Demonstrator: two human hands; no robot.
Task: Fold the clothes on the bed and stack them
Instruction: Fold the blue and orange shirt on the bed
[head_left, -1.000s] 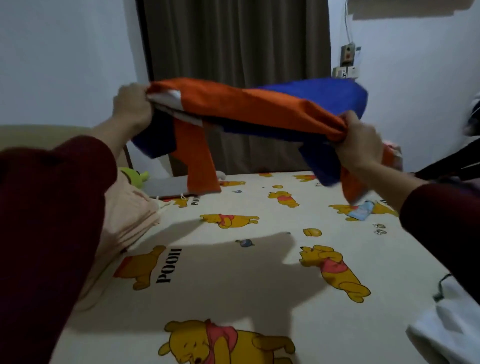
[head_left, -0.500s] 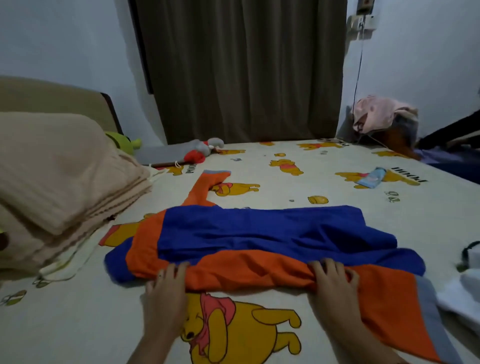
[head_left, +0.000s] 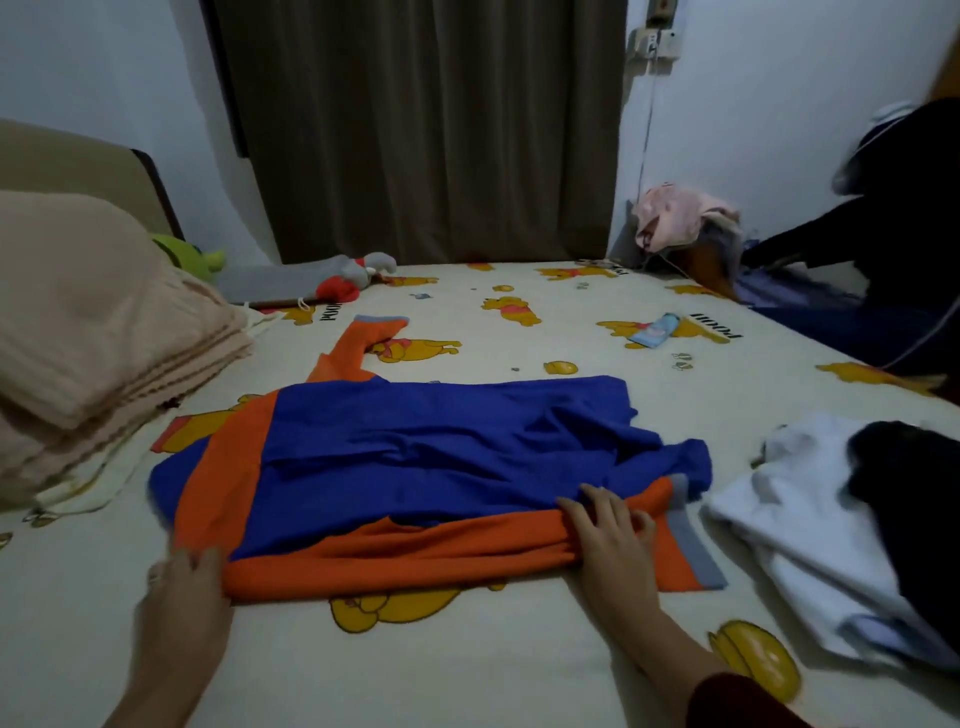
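Lying flat on the bed (head_left: 467, 665), the blue and orange shirt (head_left: 415, 457) is spread in the middle of the cartoon bear sheet, with one orange sleeve (head_left: 353, 348) reaching away toward the curtain (head_left: 421, 130). Its near orange edge is folded over and ends in a grey band on the right side. The right hand (head_left: 605, 530) rests on this orange fold near the grey band, with the fingers (head_left: 597, 501) spread apart and lying flat on the cloth, pressing it down. The left hand (head_left: 179, 582) is at the near left corner of the shirt; it is blurred, its fingers look loosely bent at the edge of the cloth, and I cannot tell if they hold the cloth or only touch it. To the left of the shirt is a stack of folded beige cloth (head_left: 88, 332), with a green soft toy (head_left: 192, 257) behind it. Near the curtain lie a grey flat thing and a red and grey soft toy (head_left: 353, 278). To the right of the shirt, just beside it, is a white garment (head_left: 795, 530) with a black garment (head_left: 914, 499) on top. A small light blue item (head_left: 654, 330) lies on the sheet farther away, and a pink cloth (head_left: 675, 215) hangs in the far right corner beside a dark pile.
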